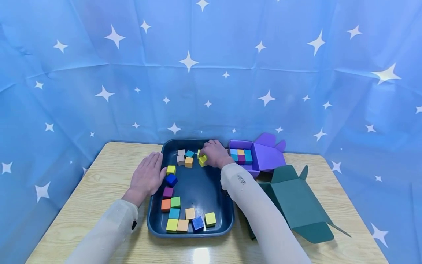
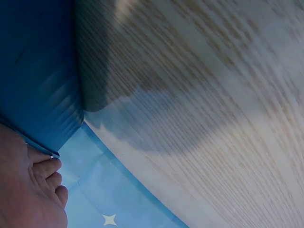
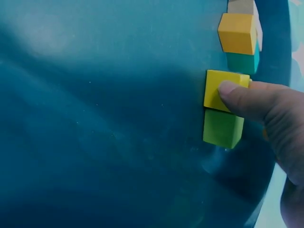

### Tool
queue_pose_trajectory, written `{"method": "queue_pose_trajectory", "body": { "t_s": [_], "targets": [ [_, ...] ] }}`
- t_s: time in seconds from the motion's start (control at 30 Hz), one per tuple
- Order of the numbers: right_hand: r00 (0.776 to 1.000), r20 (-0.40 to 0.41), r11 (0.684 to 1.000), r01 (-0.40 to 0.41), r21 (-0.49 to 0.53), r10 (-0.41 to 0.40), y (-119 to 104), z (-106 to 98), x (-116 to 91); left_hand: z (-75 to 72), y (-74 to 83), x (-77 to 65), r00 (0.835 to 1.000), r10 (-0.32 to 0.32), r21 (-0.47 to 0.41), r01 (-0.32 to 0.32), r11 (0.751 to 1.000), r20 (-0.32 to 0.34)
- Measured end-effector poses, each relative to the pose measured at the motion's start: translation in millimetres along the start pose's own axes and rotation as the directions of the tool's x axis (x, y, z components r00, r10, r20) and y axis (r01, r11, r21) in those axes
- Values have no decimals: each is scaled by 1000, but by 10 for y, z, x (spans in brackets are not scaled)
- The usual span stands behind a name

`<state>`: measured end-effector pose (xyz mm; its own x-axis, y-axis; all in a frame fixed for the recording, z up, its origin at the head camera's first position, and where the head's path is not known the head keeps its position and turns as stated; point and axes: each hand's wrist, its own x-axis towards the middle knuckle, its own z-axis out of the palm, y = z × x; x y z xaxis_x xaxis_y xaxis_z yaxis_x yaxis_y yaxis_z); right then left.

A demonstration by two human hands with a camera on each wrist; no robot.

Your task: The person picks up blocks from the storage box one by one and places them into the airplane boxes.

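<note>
A dark blue tray (image 1: 197, 187) holds several small coloured cubes. At its far right end my right hand (image 1: 215, 153) pinches a yellow cube (image 3: 213, 91), the thumb on its front face. A green cube (image 3: 221, 129) touches that cube in the right wrist view. My left hand (image 1: 150, 175) rests along the tray's left rim, fingers straight; the left wrist view shows its fingers (image 2: 46, 167) against the tray's outer wall. Close to it inside the tray lie a yellow cube (image 1: 171, 170) and a blue cube (image 1: 171, 180).
Right of the tray stands an open purple box (image 1: 255, 173) with several cubes inside. An open green box (image 1: 296, 203) lies nearer, partly behind the right sleeve. More cubes, such as an orange one (image 1: 166, 205), line the tray's left and near sides. A starry blue cloth (image 1: 211, 84) surrounds the wooden table (image 1: 89, 205).
</note>
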<state>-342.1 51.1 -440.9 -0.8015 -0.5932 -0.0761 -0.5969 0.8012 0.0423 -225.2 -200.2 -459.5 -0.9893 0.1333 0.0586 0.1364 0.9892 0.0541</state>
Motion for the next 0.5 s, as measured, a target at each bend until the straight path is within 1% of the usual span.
{"method": "queue_pose_trajectory", "body": {
  "t_s": [0.23, 0.5],
  "targets": [
    [1000, -6, 1000, 1, 0, -1, 13, -37, -25, -20, 28, -3, 1000, 0, -3, 0, 1000, 2],
    [999, -43, 999, 18, 27, -17, -1, -250, -57, -20, 23, -9, 1000, 2, 2, -2, 1000, -4]
  ]
}}
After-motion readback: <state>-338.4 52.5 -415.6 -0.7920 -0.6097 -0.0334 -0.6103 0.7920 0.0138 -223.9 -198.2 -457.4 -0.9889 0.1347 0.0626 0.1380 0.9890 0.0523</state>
